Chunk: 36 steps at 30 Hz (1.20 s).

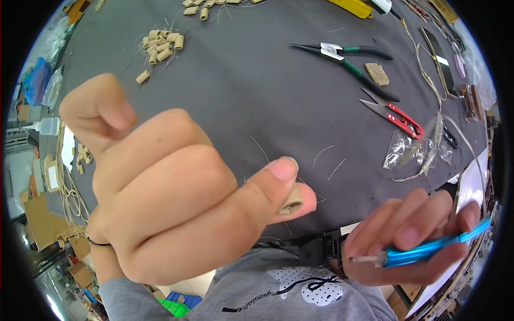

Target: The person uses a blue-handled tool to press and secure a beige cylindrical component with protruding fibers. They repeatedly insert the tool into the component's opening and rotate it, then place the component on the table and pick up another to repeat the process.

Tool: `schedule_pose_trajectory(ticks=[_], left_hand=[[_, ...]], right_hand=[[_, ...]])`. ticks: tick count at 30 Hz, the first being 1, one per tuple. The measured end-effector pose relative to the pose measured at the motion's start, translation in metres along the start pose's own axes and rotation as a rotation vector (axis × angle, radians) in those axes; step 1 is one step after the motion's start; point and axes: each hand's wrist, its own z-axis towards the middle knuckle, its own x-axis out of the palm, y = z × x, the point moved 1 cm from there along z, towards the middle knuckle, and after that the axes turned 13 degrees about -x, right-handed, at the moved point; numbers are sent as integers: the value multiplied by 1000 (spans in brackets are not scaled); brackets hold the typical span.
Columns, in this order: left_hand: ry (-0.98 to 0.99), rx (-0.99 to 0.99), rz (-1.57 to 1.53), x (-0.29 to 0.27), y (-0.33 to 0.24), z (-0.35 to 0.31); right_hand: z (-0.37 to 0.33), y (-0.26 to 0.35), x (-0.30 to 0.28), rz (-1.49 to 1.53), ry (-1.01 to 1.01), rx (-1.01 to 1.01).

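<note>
Close to the camera, my left hand [166, 187] pinches a small beige tube [291, 203] between thumb and a fingertip. The tube's open end faces me, and the rest of it is hidden by the thumb. Thin hair-like wires stick out around these fingers. At the lower right, my right hand [391, 224] is closed round a shiny blue pen-like tool [423, 253] with a narrow pale tip. That tip points left, toward my body's middle, and stays apart from the tube. What kind of tool it is cannot be made out.
Beige tubes with thin wires lie in a pile [160, 45] at the far left, with more at the back edge. Green-handled pliers [342, 53], a tan block [377, 74], red thread snips [393, 113] and a clear plastic bag [400, 150] lie right on the dark table [257, 107].
</note>
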Motion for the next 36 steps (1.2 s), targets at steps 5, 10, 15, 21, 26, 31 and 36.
schedule_pose_trajectory(ticks=[5, 10, 15, 21, 26, 31, 36], left_hand=[[-30, 62, 1, 11, -3, 1], [31, 52, -10, -6, -3, -3], [60, 45, -30, -4, 2, -9], [54, 56, 49, -7, 3, -11], [18, 79, -16, 5, -2, -8], [-47, 99, 31, 3, -4, -8], [-60, 95, 56, 6, -6, -7]], right_hand=[[-12, -4, 6, -220, -48, -255], [-17, -2, 10, -233, 39, -249], [-23, -5, 6, -304, 107, -250], [-28, -1, -2, -364, 179, -249], [-28, -8, 2, -403, 281, -265], [-27, -8, 2, -427, 357, -258], [-27, -4, -4, -501, 476, -254]])
